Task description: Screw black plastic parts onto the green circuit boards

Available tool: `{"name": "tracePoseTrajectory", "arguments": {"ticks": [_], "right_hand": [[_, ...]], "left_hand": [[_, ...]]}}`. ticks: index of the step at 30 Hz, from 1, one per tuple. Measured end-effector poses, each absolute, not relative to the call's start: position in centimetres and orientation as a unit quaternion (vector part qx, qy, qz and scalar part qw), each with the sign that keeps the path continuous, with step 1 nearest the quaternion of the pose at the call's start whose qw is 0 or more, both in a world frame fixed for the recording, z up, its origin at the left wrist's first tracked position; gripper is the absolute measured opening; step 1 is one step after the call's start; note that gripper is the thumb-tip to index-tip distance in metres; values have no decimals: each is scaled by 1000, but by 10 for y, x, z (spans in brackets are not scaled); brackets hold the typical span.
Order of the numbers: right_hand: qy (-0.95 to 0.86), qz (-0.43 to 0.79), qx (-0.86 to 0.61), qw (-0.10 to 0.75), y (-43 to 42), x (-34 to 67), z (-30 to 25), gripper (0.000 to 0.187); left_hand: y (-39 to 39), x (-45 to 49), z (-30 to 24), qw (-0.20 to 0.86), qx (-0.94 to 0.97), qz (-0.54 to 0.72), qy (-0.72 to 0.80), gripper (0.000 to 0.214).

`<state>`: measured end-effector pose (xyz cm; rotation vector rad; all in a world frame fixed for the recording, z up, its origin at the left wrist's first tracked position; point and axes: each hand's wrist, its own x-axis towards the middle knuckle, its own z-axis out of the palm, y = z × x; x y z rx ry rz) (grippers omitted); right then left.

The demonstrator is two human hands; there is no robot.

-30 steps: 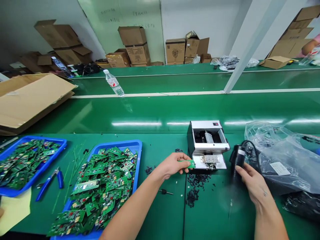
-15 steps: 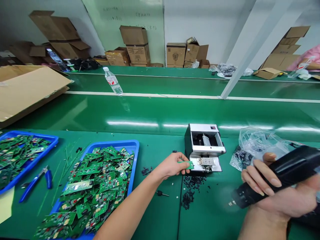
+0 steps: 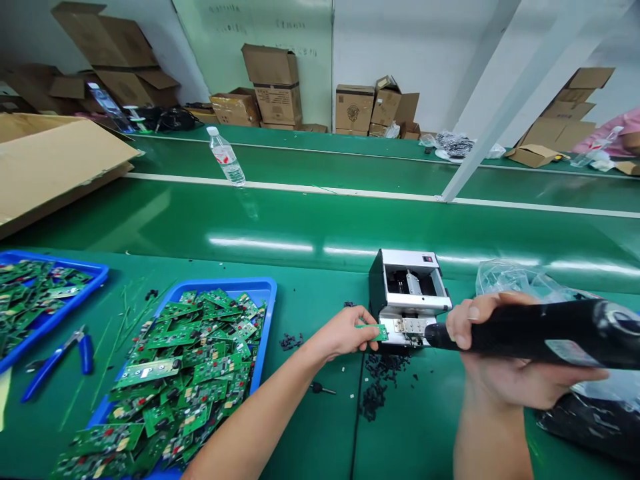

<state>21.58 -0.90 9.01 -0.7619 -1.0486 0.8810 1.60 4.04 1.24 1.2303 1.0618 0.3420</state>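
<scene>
My left hand (image 3: 343,332) pinches a small green circuit board (image 3: 375,333) by its end, holding it just in front of a small silver-and-black bench machine (image 3: 407,280). My right hand (image 3: 493,380) grips a black electric screwdriver (image 3: 545,335) lying nearly level. Its tip points left at the machine's metal plate (image 3: 413,325), close to the board but apart from it. The fingers of my right hand wrap over the tool's body and hide part of it.
A blue tray (image 3: 265,290) heaped with green circuit boards lies left of my arm. Further left are a second blue tray (image 3: 75,267) and blue-handled pliers (image 3: 60,363). Black plastic bits (image 3: 377,393) are scattered below the machine. A plastic bag (image 3: 505,277) lies right.
My right hand has swung the screwdriver from a tilted pose to nearly level, bringing its tip up to the machine. My left hand still holds the board in place.
</scene>
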Motion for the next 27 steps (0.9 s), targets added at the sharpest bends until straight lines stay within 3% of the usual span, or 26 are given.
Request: {"name": "tracePoseTrajectory", "arguments": {"ticks": [18,27], "right_hand": [[-506,412,-249,716,-7,219,79,83],[-504,421,-238,716,16,181,102,69]], "left_hand": [[38,18,11,677,549,163,462,22],[38,19,1,665,568,171,453,25]]}}
